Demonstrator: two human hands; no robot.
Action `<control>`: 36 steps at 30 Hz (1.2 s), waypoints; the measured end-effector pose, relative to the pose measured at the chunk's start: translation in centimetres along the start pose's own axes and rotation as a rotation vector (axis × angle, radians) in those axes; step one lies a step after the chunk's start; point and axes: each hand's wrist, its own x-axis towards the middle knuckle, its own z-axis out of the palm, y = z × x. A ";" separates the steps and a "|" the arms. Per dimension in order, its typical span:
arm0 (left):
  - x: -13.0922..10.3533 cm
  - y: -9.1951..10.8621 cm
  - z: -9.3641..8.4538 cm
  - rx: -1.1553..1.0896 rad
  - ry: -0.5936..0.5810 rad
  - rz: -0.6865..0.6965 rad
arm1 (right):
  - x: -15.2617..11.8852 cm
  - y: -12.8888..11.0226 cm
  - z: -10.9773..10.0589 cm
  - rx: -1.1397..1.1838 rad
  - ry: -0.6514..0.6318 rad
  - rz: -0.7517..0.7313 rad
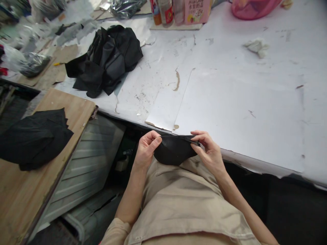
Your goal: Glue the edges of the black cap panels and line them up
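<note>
Our left grip (146, 148) and right grip (209, 152) pinch the cloth (175, 151) at its two upper ends; it hangs between them, near the surface (230, 102).

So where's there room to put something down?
The widest bare patch is on the white table, between the right hand and the crumpled white scrap. The wooden board is free nearer than its black cloth. Crowded: far left, with plastic bags, and around the bottles.

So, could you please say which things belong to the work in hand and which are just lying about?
Work: held black fabric piece; likely also black fabric heap, black fabric pile.
Apparently idle: bottles, pink printed carton, crumpled white scrap.
</note>
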 end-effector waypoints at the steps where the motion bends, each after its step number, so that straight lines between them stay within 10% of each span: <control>1: -0.1 0.0 0.1 0.002 0.008 -0.001 | 0.1 0.0 0.3 0.010 0.025 0.000; 36: -0.4 -1.4 -0.3 0.132 0.090 0.080 | 0.7 0.1 1.4 0.211 0.093 0.205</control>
